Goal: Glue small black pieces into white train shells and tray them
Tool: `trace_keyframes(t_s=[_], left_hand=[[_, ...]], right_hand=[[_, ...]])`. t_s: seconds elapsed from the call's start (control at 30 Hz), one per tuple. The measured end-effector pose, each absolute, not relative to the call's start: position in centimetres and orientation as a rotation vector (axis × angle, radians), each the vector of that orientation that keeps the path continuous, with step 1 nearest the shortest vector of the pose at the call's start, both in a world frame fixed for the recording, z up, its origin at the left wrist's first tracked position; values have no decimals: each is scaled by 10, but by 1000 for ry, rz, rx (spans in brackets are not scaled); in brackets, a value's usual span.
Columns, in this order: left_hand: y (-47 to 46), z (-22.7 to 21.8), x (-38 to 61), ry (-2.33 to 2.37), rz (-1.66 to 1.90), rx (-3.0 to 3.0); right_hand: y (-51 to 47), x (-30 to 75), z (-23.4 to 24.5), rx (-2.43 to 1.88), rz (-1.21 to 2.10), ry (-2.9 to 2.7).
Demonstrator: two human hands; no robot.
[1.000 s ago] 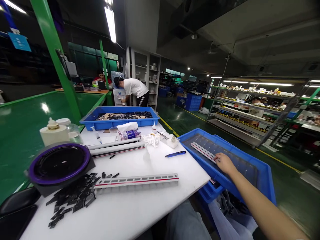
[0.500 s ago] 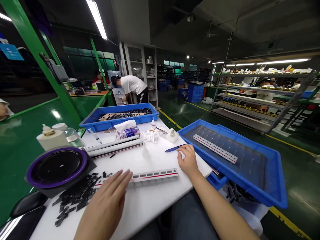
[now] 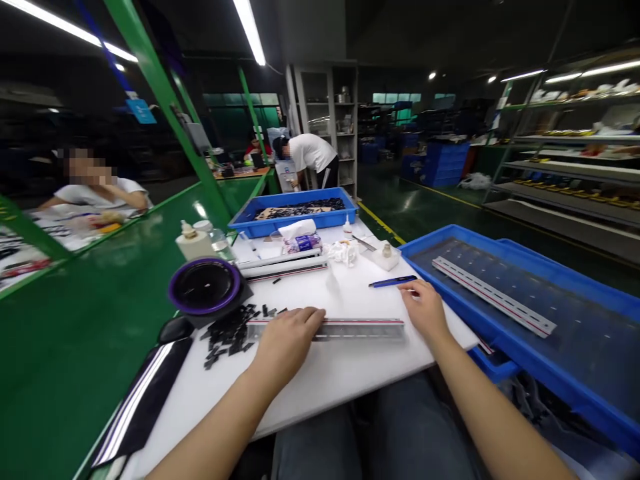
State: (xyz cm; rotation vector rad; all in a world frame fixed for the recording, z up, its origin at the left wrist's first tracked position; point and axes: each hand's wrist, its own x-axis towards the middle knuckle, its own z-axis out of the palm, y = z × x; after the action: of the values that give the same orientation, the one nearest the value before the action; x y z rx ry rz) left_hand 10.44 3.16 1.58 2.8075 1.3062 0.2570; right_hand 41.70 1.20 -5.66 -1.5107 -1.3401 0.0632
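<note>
A long white model train car shell [image 3: 365,329] with a red stripe and a grey side lies on the white tabletop in front of me. My left hand [image 3: 289,337] is closed over its left part, fingers across the top, hiding that stretch. My right hand [image 3: 425,308] rests past the shell's right end, loosely curled with thumb and fingers apart, holding nothing visible. Just beyond its fingertips lies a blue pen-like tool [image 3: 393,282]. Small black pieces [image 3: 233,333] are heaped by the shell's left end.
A blue tray [image 3: 460,287] on the right holds another train car shell [image 3: 493,295]. Behind are a blue bin [image 3: 295,223] of black pieces, a tissue pack [image 3: 303,243] and more shells [image 3: 285,267]. A purple-rimmed black round container [image 3: 205,287] stands left. Two people are farther off.
My view has swung left. The shell has tipped, its window row giving way to a plain grey side. My left hand has come down onto it; my right hand stays near the blue tool.
</note>
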Motion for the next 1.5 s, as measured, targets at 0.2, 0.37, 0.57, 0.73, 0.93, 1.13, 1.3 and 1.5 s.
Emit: trace_keyframes(t_s=[0.2,0.37,0.57,0.73,0.93,1.13,1.3,1.5], left_hand=[[23,14,101,1400,194,2492],[46,41,71,1398,242,2386],[100,56,31,1490,310,2517],[105,26,27,1083,101,2717],[91,10,1,1077,130,2820],[123,5,18,1416,266,2768],[154,-7,47,1505,167,2739],[143,-3,34,1460,117,2755]], right_hand=[[0,414,-53,-1266,269,-1640],[-12,401,-51,-1175,127,-2112],[-12,396,-50,-1198,35,-2182],[-12,397,-50,-1207,34,-2175],[-11,395,-50,-1203,52,-2135],[-9,395,-50,-1196,38,-2141],[-11,395,-51,-1224,15,-2138],[-11,395,-52,-1221,20,-2147]])
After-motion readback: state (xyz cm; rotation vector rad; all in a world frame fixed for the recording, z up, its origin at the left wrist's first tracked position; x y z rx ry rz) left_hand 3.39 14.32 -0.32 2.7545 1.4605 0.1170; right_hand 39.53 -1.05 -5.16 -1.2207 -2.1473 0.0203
